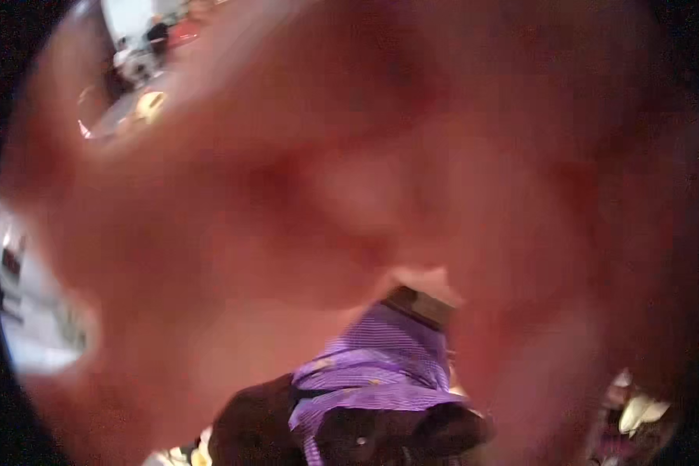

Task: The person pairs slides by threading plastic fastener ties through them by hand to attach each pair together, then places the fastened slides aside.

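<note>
Reddish, blurred skin [349,179] fills nearly the whole head view, pressed close to the lens. It looks like a hand or hands, but whether it is my left hand, my right hand or both I cannot tell. The outline of the fingers is smeared, and what they hold, if anything, is hidden. Through a gap at the lower middle shows purple checked cloth [380,357]. A dark brown band [418,308] crosses its upper end. Dark cloth [264,423] lies around its lower part.
At the upper left a small gap shows a distant person in dark clothes [158,37] and a yellowish thing [151,105]. Another gap at the left edge shows a pale surface [43,353]. A pale yellow thing [642,414] appears at the lower right, too blurred to name.
</note>
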A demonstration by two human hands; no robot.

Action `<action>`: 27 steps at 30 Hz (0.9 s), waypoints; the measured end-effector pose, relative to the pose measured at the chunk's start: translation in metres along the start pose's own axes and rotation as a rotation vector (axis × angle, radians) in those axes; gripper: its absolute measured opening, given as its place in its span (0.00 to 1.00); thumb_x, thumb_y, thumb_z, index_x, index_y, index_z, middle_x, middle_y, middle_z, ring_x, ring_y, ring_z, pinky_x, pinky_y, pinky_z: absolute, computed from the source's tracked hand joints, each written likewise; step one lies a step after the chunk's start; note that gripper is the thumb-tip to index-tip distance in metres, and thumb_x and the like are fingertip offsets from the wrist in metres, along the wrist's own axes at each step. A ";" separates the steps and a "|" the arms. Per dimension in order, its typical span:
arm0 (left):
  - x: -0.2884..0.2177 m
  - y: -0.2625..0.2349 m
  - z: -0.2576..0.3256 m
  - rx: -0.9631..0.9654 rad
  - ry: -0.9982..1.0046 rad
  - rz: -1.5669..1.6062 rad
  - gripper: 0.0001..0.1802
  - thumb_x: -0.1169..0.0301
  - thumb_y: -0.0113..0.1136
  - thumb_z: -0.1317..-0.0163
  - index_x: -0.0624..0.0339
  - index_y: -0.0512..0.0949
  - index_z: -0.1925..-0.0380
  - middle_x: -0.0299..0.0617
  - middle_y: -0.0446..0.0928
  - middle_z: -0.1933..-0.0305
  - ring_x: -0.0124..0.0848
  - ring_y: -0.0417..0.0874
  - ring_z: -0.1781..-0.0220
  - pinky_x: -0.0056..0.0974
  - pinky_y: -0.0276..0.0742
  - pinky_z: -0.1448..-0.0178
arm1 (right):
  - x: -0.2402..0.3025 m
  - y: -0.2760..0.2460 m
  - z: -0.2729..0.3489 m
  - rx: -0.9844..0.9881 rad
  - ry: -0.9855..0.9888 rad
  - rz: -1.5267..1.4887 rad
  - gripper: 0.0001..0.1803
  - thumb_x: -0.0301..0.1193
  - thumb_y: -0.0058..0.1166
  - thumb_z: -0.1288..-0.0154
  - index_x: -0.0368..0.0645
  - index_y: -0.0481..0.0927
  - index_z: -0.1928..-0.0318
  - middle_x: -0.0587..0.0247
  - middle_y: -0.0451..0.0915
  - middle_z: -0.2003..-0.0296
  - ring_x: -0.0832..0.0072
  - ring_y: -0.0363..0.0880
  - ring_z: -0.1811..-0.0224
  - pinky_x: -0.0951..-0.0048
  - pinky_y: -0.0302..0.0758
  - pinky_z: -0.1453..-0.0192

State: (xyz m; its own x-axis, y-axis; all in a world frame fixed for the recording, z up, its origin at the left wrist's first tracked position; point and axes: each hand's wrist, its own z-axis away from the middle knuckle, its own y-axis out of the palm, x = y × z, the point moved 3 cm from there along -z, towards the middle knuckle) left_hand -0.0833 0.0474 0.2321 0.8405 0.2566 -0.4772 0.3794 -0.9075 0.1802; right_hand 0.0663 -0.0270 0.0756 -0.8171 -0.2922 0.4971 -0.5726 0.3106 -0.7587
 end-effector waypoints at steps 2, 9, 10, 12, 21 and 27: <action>0.005 -0.004 -0.005 -0.015 -0.046 0.004 0.25 0.58 0.44 0.39 0.69 0.68 0.51 0.57 0.74 0.55 0.35 0.79 0.67 0.36 0.75 0.58 | -0.023 0.015 0.003 -0.002 0.081 -0.045 0.08 0.26 0.54 0.45 0.43 0.78 0.63 0.62 0.80 0.63 0.68 0.77 0.59 0.67 0.66 0.50; 0.062 0.053 -0.035 0.035 -0.316 -0.099 0.27 0.54 0.43 0.39 0.70 0.70 0.52 0.59 0.73 0.53 0.36 0.79 0.67 0.37 0.75 0.58 | -0.086 0.021 0.020 -0.204 0.223 -0.116 0.08 0.24 0.53 0.46 0.39 0.78 0.64 0.56 0.80 0.65 0.62 0.78 0.61 0.66 0.70 0.55; 0.036 -0.013 -0.035 0.056 -0.356 -0.135 0.28 0.53 0.43 0.39 0.70 0.70 0.53 0.59 0.73 0.52 0.36 0.79 0.67 0.37 0.75 0.58 | -0.083 0.017 0.032 -0.228 0.254 -0.140 0.08 0.24 0.53 0.46 0.39 0.78 0.64 0.56 0.80 0.65 0.62 0.78 0.61 0.66 0.70 0.55; 0.028 -0.034 -0.045 0.114 -0.394 -0.193 0.29 0.52 0.43 0.38 0.70 0.70 0.53 0.60 0.73 0.52 0.36 0.79 0.67 0.37 0.75 0.57 | -0.085 0.011 0.024 -0.275 0.233 -0.020 0.06 0.25 0.53 0.44 0.42 0.79 0.64 0.60 0.80 0.67 0.66 0.77 0.62 0.68 0.69 0.53; 0.208 -0.108 0.071 -0.177 -1.054 -0.274 0.26 0.63 0.52 0.37 0.71 0.64 0.45 0.50 0.74 0.54 0.35 0.78 0.59 0.36 0.77 0.60 | -0.093 0.020 0.038 -0.351 0.175 0.100 0.06 0.24 0.51 0.46 0.44 0.78 0.67 0.64 0.79 0.73 0.67 0.77 0.66 0.68 0.67 0.57; 0.317 -0.109 0.078 -0.277 -1.178 -0.272 0.25 0.66 0.52 0.38 0.71 0.62 0.46 0.51 0.74 0.56 0.39 0.79 0.64 0.38 0.78 0.66 | -0.093 0.020 0.035 -0.353 0.159 0.132 0.05 0.23 0.51 0.47 0.44 0.78 0.68 0.64 0.78 0.73 0.67 0.77 0.67 0.67 0.66 0.59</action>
State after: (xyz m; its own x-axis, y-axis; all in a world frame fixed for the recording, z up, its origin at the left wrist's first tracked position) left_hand 0.1113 0.2014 -0.0058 -0.0841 -0.1596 -0.9836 0.6765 -0.7339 0.0612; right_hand 0.1333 -0.0255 -0.0008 -0.8696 -0.0937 0.4848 -0.4271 0.6355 -0.6432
